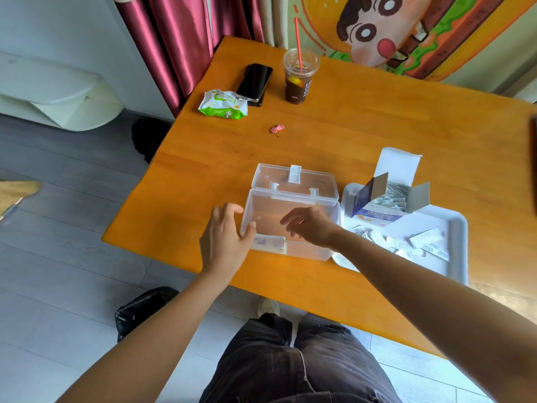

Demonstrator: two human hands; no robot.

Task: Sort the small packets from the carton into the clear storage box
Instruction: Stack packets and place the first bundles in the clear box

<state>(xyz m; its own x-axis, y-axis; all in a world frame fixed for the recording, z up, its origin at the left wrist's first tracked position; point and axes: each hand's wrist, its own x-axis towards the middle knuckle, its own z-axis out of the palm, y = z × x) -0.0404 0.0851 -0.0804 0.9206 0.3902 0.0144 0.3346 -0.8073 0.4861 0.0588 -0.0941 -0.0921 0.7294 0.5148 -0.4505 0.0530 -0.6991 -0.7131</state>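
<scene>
The clear storage box (pixel 316 251) stands near the table's front edge with its lid (pixel 319 181) swung open behind it. A few packets (pixel 268 242) lie inside along its near wall. My left hand (pixel 225 237) rests against the box's left corner, thumb on the rim. My right hand (pixel 308 225) hovers over the box's inside, fingers loosely spread, with nothing seen in it. To the right, the open blue and white carton (pixel 377 216) stands on a white tray (pixel 456 242) with packets inside. Several loose packets (pixel 421 242) lie on the tray.
At the far side of the orange table (pixel 348 135) are an iced drink cup with a red straw (pixel 299 80), two stacked phones (pixel 255 82) and a green wipes pack (pixel 222 104). A pink wrapper (pixel 277 128) lies mid-table. A dark object (pixel 533 167) sits at the right edge.
</scene>
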